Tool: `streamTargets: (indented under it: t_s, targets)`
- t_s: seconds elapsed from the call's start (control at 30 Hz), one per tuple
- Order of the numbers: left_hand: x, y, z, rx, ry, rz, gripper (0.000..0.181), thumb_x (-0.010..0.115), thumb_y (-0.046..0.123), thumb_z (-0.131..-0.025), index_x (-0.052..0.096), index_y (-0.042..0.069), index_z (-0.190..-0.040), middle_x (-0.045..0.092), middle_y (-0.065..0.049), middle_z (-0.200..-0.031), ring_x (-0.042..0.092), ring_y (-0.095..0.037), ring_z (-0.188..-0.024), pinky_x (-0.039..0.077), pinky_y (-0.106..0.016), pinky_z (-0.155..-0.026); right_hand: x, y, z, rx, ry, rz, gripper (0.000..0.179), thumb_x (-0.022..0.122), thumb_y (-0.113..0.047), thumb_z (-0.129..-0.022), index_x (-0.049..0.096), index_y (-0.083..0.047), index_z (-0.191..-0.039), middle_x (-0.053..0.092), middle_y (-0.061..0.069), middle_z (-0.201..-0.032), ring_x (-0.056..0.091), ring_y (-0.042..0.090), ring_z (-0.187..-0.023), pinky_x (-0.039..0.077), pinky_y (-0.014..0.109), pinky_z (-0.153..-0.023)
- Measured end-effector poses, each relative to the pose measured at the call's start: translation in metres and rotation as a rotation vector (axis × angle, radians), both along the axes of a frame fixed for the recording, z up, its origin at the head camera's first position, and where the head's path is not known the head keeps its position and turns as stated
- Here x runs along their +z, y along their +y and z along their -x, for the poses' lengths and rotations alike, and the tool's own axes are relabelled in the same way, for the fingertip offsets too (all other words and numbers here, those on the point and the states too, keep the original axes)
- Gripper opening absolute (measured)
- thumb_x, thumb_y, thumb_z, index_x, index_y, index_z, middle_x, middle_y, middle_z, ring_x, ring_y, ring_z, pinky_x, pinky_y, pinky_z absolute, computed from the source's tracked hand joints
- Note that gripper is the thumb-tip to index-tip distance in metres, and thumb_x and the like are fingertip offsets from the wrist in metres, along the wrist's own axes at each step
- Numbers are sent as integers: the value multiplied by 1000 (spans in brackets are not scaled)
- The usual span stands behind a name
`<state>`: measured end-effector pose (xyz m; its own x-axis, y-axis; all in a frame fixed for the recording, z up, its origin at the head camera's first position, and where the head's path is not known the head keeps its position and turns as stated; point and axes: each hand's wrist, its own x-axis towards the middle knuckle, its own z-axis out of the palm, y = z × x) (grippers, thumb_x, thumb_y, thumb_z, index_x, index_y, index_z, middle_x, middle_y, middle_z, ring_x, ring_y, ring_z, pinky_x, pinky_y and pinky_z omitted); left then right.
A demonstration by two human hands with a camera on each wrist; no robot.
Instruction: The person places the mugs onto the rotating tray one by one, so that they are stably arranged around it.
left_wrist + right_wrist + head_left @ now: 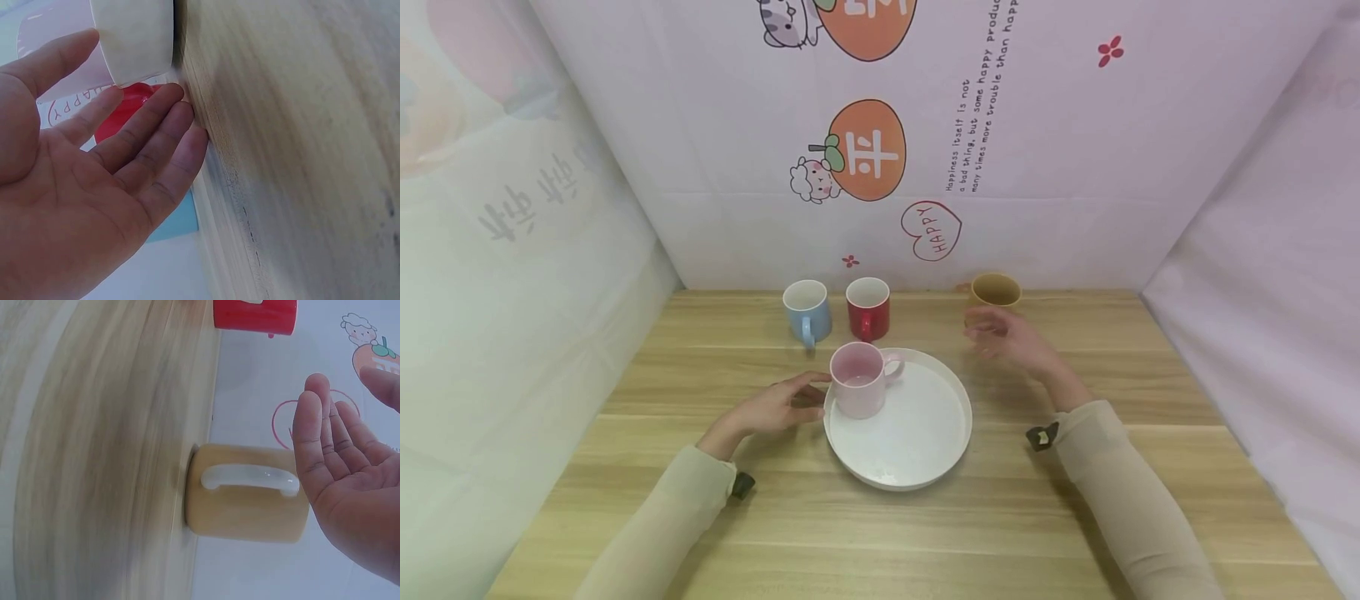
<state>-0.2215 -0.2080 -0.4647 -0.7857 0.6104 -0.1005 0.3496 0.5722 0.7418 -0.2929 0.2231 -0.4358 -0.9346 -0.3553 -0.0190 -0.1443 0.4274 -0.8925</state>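
Observation:
A pink mug (pixel 859 392) stands upright on the left part of a round white tray (pixel 917 442), its handle pointing right. My left hand (pixel 786 404) is at the tray's left edge, fingers extended and thumb apart. In the left wrist view, the thumb and index fingertips overlap the tray's pale side wall (pixel 134 40). Over at the back right, my right hand (pixel 1011 337) hovers in front of a yellow-tan mug (pixel 997 292), palm turned inward, with nothing in its grasp. The right wrist view shows that mug upright with a pale handle (pixel 250 478), beside the loosely straight fingers (pixel 309 434).
A light blue mug (pixel 808 312) and a red mug (pixel 868 312) stand upright behind the tray, handles toward me. All this is on a wood-grain table (pixel 880 550). A printed white cloth (pixel 1037 167) hangs behind it, with more white cloth along both sides.

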Motion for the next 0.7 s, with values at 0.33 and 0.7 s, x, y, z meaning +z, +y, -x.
streamTargets:
  t_s: [0.33,0.7]
  targets:
    - [-2,-1,1,-9,4,-4,58,63,23,-99,40,9,-150,62,-23,-133,60,-39,-125,48,-55,-108,0,13,3,-24,33,-6,47,62,-14,-99,48,-2,-142,60,28,-131,70,23,-93,60,53,-84]
    - [0,-1,0,-7,11,6,59,63,24,-99,40,9,-150,63,-21,-133,61,-37,-125,49,-53,-107,3,22,1,-64,30,15,48,61,-18,-100,47,-1,-143,60,31,-128,70,34,-100,62,45,-81]
